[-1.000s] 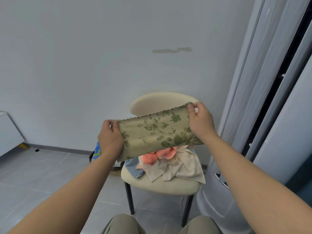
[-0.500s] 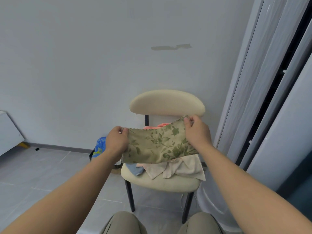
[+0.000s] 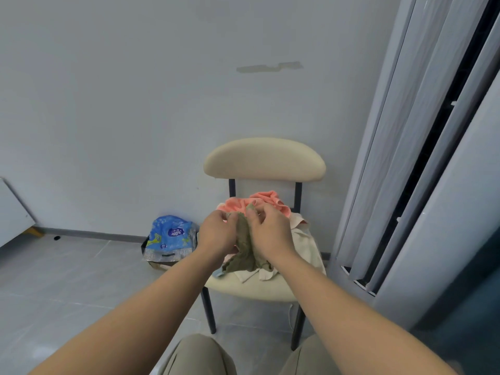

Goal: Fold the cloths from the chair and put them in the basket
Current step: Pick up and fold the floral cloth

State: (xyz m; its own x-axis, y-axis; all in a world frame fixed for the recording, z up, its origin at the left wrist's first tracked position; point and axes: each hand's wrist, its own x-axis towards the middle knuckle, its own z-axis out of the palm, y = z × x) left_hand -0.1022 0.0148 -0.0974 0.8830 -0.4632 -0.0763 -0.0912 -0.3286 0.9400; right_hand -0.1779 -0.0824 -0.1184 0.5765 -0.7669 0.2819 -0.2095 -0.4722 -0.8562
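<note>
An olive green floral cloth (image 3: 244, 249) hangs folded between my two hands above the cream chair (image 3: 263, 159). My left hand (image 3: 216, 235) pinches its left top corner and my right hand (image 3: 272, 234) pinches the right one, both corners brought nearly together. Behind them on the seat lie a coral pink cloth (image 3: 266, 203) and a beige cloth (image 3: 304, 244); a bit of blue cloth (image 3: 217, 273) peeks out at the seat's left. On the floor left of the chair stands a dark basket (image 3: 162, 259) with a blue plastic bag (image 3: 169, 234) in it.
The chair backs against a grey wall. Tall grey panels (image 3: 422, 158) rise close on the right. Grey tile floor (image 3: 67, 280) spreads to the left, with a white panel edge (image 3: 13, 212) at far left. My knees (image 3: 200, 355) show at the bottom.
My hands have come together and lowered, folding the stretched green cloth in half so it now hangs bunched between them just above the chair's cloth pile.
</note>
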